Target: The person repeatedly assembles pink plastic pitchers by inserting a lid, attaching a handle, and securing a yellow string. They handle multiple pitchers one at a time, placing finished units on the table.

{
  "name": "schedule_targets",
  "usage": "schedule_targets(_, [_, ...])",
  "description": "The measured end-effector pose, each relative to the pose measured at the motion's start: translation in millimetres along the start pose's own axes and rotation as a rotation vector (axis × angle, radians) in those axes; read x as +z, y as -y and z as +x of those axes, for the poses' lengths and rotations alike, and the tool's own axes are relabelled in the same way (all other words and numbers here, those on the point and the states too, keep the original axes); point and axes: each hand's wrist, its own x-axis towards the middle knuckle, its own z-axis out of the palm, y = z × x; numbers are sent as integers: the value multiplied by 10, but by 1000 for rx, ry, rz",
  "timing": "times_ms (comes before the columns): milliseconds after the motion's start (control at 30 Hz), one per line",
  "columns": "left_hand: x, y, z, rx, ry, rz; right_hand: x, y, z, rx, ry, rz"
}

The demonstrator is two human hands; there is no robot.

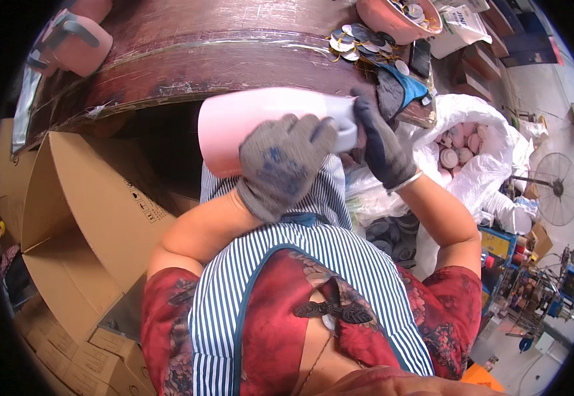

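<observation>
A pink jug [231,125] lies on its side in front of my body, its wide end to the left and its pale grey top [345,122] to the right. My left hand [284,165], in a grey work glove, is wrapped over the jug's middle. At the grey top, my right hand [384,142], gloved too, has its fingers curled around the end; they are slightly blurred. The jug's underside is hidden. Just beyond it runs the near edge of a worn dark red table [234,56].
Pink jugs with grey handles [79,43] stand at the table's far left. Flat round discs [359,43] and a pink basin [396,20] lie far right. An open cardboard box [92,224] is at left. To the right are a white sack of pink round parts [462,142] and a fan [554,188].
</observation>
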Motion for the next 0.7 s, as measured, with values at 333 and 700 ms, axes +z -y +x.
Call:
schedule_targets(333, [-10,693,140,-190,440,-1009,-512,969,155,-820,131,-168])
schedule_targets(700, [1,484,4,-587,224,-791,-109,-361,886,-37,-73,634])
